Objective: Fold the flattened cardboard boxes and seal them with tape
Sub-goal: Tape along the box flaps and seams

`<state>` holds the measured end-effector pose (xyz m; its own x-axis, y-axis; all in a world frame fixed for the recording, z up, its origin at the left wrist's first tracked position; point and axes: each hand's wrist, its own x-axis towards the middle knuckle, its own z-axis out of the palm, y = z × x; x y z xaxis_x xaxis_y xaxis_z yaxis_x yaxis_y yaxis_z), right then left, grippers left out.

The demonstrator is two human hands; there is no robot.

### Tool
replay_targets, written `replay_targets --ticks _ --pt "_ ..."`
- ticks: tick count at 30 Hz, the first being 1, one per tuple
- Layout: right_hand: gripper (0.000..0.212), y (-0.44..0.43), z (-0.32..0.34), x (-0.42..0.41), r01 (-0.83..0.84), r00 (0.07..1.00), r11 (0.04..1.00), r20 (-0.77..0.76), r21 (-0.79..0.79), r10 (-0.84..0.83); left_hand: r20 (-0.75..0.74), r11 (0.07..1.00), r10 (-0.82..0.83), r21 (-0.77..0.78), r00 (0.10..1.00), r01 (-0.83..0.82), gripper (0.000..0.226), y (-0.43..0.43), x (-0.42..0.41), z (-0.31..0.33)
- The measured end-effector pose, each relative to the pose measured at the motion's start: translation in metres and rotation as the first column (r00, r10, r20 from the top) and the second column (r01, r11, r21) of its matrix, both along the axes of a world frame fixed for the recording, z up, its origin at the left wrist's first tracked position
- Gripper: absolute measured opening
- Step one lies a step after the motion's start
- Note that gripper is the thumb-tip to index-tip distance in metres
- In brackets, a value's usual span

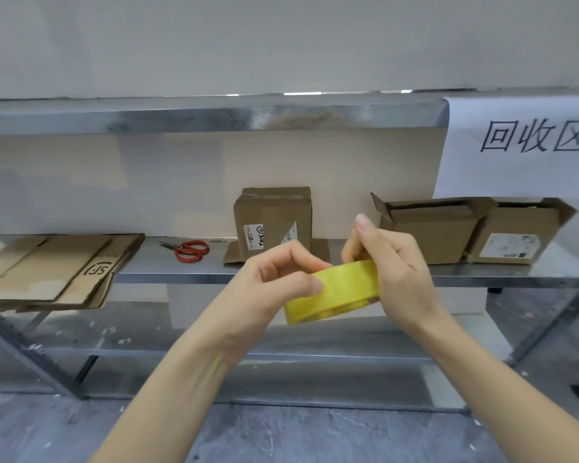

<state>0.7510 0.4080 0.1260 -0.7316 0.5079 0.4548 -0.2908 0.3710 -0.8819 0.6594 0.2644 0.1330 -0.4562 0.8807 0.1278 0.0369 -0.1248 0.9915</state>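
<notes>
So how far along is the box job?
One small box stands upright on the shelf, its top apparently taped. Both hands, left and right, hold the yellow tape roll. Two boxes remain open, and the flattened cardboard is still unfolded.

Metal shelf before me. Flattened cardboard at 9 o'clock, red scissors beside it. Taped box at 12; two open boxes at 2.

Glossy tape roll; matt cardboard boxes; metal shelf.
</notes>
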Motion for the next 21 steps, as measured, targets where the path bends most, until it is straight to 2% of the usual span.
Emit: replay_targets --ticks 7,12,15,19,21 --pt "0.052 -0.022 -0.007 0.014 0.134 0.988 0.980 -0.091 0.149 -0.121 0.052 0.996 0.068 0.051 0.996 -0.071 0.016 -0.004 0.018 0.001" --pt "0.054 -0.024 -0.002 0.015 0.150 0.989 0.960 -0.025 0.236 -0.149 0.090 0.996 0.073 0.034 0.993 -0.076 0.023 -0.002 0.018 -0.001" --pt "0.052 -0.017 0.005 0.012 0.093 0.993 0.981 0.055 0.170 -0.103 0.180 0.995 0.092 0.021 0.979 -0.097 0.026 -0.001 0.018 -0.002" --pt "0.044 -0.003 0.013 0.005 0.107 0.990 0.992 -0.089 -0.070 -0.113 0.449 0.990 0.137 -0.052 0.883 -0.128 0.013 0.004 0.032 0.010" --pt "0.042 0.001 0.009 0.005 0.039 0.996 0.987 -0.071 -0.156 -0.051 0.531 0.989 0.145 -0.098 0.835 -0.110 0.038 0.006 0.037 0.015"
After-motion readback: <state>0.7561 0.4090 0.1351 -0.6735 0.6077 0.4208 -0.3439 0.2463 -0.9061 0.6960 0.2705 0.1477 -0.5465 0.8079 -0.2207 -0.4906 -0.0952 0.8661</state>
